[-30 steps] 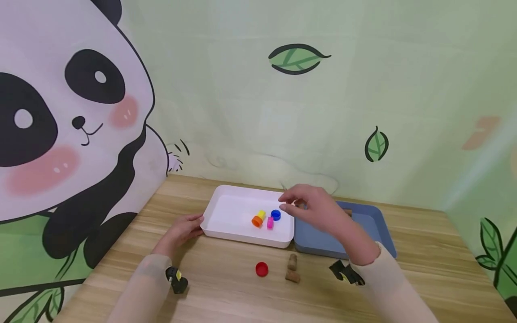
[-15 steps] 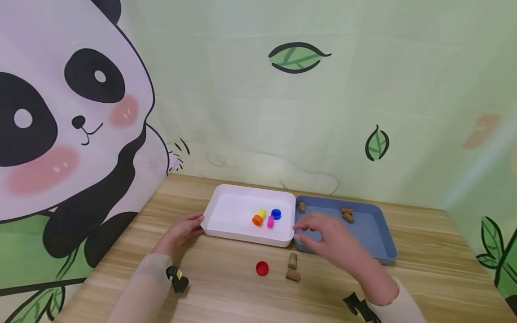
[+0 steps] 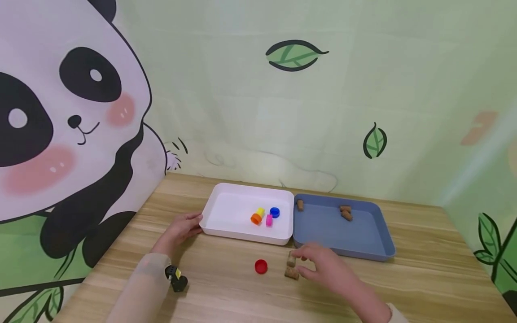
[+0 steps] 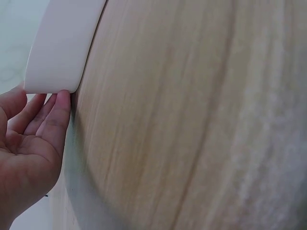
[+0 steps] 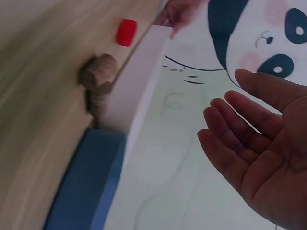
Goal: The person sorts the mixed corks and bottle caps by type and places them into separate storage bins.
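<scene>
My left hand point(image 3: 183, 228) touches the left end of the white tray point(image 3: 214, 211), its fingers point(image 4: 56, 120) nearly straight against the outer wall. My right hand point(image 3: 323, 264) hovers at the two corks on the table, thumb and fingers apart with nothing between them. One cork point(image 3: 291, 259) points away from me, its upper end close to my index fingertip. Nearer me lies the other cork point(image 3: 291, 272), turned sideways. In the right wrist view, the palm of that hand point(image 5: 268, 148) looks bare and the corks point(image 5: 98, 72) are blurred.
A red cap point(image 3: 260, 266) lies left of the corks. In the white tray sit orange point(image 3: 256, 219), yellow, pink and blue point(image 3: 274, 212) pieces. The blue-grey tray point(image 3: 331, 237) adjoins it on the right, with corks point(image 3: 346, 215) inside. A painted wall rises behind the table.
My right hand has come down and toward me, from above the trays to the corks on the table. The left hand stays at the white tray's end.
</scene>
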`<act>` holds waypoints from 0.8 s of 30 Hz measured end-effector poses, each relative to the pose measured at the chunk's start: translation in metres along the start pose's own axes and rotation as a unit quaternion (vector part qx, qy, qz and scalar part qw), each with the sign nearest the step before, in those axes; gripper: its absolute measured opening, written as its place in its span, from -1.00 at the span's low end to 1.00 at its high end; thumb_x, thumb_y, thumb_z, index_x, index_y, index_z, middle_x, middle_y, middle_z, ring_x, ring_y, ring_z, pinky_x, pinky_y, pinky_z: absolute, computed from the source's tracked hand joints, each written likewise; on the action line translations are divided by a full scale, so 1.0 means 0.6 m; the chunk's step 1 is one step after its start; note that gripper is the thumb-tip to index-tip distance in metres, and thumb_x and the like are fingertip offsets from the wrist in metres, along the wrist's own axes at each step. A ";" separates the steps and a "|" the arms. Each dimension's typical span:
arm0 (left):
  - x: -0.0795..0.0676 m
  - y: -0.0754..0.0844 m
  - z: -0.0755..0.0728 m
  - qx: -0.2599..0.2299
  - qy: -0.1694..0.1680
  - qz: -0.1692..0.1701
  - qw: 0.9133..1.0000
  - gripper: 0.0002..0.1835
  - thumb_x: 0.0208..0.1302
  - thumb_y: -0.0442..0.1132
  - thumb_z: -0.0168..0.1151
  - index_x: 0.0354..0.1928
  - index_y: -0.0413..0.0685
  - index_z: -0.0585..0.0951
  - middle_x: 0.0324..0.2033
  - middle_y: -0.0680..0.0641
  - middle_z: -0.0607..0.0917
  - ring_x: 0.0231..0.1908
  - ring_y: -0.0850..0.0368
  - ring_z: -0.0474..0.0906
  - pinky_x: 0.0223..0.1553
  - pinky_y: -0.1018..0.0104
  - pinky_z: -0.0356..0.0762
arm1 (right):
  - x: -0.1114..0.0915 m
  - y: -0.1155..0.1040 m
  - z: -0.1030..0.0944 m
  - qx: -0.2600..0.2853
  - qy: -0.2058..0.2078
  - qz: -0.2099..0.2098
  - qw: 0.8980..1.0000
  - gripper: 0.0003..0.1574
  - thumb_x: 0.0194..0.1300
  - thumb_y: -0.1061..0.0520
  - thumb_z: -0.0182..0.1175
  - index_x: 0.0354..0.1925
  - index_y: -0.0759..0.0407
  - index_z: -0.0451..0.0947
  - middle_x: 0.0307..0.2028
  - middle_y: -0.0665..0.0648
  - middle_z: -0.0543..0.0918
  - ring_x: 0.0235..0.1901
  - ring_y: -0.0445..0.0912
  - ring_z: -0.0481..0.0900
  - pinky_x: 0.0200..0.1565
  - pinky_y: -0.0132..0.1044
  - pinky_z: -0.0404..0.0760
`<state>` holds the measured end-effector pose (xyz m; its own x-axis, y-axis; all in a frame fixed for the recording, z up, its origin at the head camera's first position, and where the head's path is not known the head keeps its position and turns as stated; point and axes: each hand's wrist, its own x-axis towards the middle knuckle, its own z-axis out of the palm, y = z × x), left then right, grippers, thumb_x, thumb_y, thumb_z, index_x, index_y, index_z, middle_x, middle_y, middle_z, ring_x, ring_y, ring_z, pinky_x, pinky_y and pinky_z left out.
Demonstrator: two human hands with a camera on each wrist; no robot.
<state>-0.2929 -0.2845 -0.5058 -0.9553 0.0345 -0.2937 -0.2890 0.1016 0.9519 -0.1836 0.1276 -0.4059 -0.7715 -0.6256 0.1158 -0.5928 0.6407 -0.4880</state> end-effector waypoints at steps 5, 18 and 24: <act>0.000 0.002 0.000 0.013 0.000 -0.006 1.000 -0.43 0.63 -0.28 -0.07 0.49 -0.51 0.17 0.47 -0.54 0.22 0.01 0.24 0.60 0.05 0.45 0.74 | 0.001 0.007 0.027 -0.021 -0.023 0.030 0.999 -0.68 0.32 0.15 0.38 0.01 0.24 0.71 -0.11 0.15 0.79 -0.19 0.00 0.68 -0.18 -0.26 0.74; 0.001 0.000 0.002 0.002 0.010 -0.014 1.000 -0.43 0.62 -0.26 -0.04 0.49 -0.47 0.19 0.47 -0.53 0.23 -0.04 0.26 0.61 0.04 0.45 0.74 | 0.011 0.039 0.082 -0.106 -0.006 -0.011 0.994 -0.74 0.15 0.24 0.47 -0.15 0.21 0.70 -0.25 0.08 0.74 -0.22 -0.02 0.70 -0.15 -0.18 0.76; 0.002 0.003 0.002 0.010 0.010 -0.021 1.000 -0.43 0.63 -0.25 -0.06 0.50 -0.46 0.19 0.48 -0.52 0.23 0.01 0.22 0.60 0.07 0.43 0.73 | 0.019 0.045 0.090 -0.123 -0.003 -0.015 0.992 -0.77 0.13 0.24 0.48 -0.21 0.19 0.68 -0.31 0.05 0.73 -0.27 -0.04 0.67 -0.20 -0.21 0.73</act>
<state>-0.2946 -0.2832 -0.5047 -0.9433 0.0100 -0.3317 -0.3281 0.1226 0.9366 -0.1960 0.1137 -0.4645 -0.7512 -0.6487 0.1222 -0.6551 0.7097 -0.2591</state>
